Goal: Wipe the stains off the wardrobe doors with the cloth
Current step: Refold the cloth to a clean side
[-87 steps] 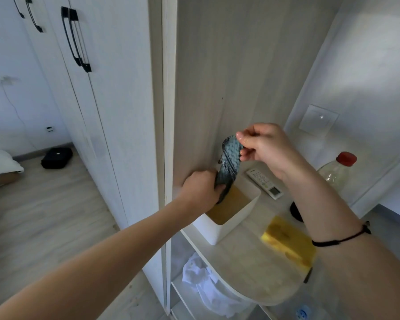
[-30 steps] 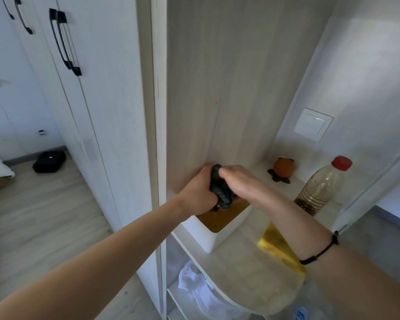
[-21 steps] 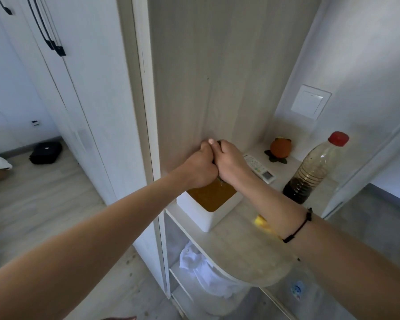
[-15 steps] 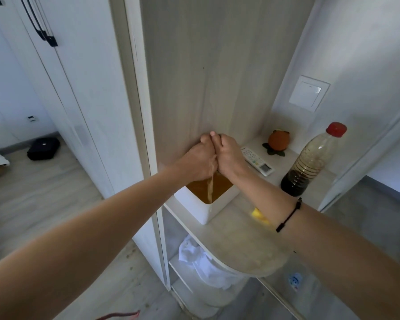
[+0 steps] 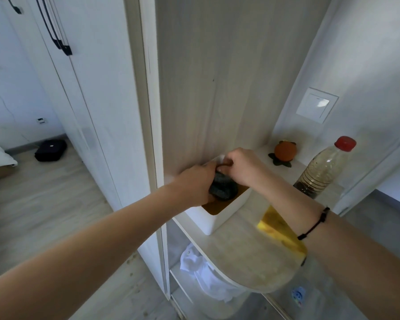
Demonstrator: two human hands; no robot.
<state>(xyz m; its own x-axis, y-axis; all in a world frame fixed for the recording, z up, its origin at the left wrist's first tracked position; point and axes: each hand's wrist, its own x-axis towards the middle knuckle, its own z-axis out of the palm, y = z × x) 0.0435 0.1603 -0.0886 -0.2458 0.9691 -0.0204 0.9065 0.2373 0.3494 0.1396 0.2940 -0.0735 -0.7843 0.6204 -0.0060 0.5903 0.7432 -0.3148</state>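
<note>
A dark grey cloth (image 5: pixel 223 188) is bunched into a wad above a white tub (image 5: pixel 214 221) of brownish liquid on the shelf. My left hand (image 5: pixel 198 184) grips the cloth from the left. My right hand (image 5: pixel 241 168) grips its top from the right, fingers curled. Both hands meet over the tub, close to the wardrobe's pale wood side panel (image 5: pixel 217 77). The white wardrobe doors (image 5: pixel 90 88) with black handles (image 5: pixel 60 43) stand to the left, apart from both hands.
On the rounded shelf (image 5: pixel 245 257) lie a yellow sponge (image 5: pixel 280 232), a red-capped bottle (image 5: pixel 322 168) with dark liquid and an orange ornament (image 5: pixel 284 152). White fabric (image 5: pixel 206 273) sits on the shelf below. A wall switch (image 5: pixel 316 108) is at right; a black bag (image 5: pixel 50 150) lies on the floor.
The hands stretched the cloth out, then bunched and squeezed it over the tub, with liquid running down. Now the wad shows again between them, slightly lower over the tub.
</note>
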